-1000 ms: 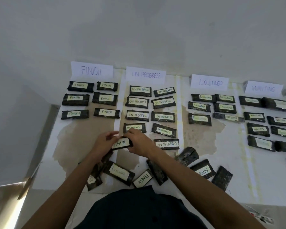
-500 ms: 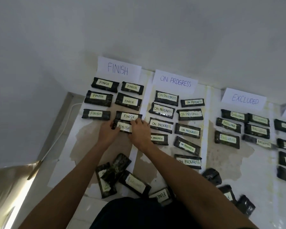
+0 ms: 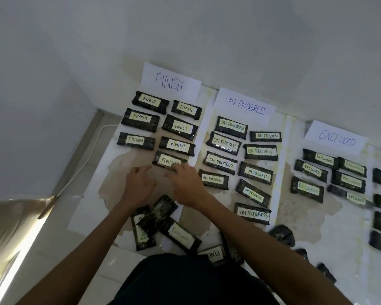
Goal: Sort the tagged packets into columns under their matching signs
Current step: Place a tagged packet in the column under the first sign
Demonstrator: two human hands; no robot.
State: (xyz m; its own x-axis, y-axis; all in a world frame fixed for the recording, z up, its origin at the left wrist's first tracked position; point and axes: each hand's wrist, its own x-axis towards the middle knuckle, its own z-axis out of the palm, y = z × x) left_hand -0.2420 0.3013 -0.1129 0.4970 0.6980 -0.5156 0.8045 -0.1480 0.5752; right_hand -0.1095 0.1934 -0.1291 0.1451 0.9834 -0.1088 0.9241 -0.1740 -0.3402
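Note:
Dark packets with pale tags lie in columns under paper signs: FINISH sign (image 3: pixel 170 82), ON PROGRESS sign (image 3: pixel 245 105), EXCLUDED sign (image 3: pixel 336 138). The lowest FINISH packet (image 3: pixel 166 160) lies flat at the bottom of the right FINISH row. My right hand (image 3: pixel 186 183) hovers just below it, fingertips at its near edge, holding nothing. My left hand (image 3: pixel 139 183) sits to the left, fingers loosely curled and empty. Unsorted packets (image 3: pixel 163 213) lie heaped near my body, among them an EXCLUDED packet (image 3: pixel 180 236) and a FINISH packet (image 3: pixel 215 254).
The packets rest on white sheets over a stained floor (image 3: pixel 123 172). A white wall (image 3: pixel 185 29) rises behind the signs. A white cable (image 3: pixel 84 159) runs along the floor at the left. More dark packets (image 3: pixel 282 234) lie at lower right.
Both hands carried a FINISH packet from the heap up to the FINISH column, set it down below the others, and have let go and drawn back a little.

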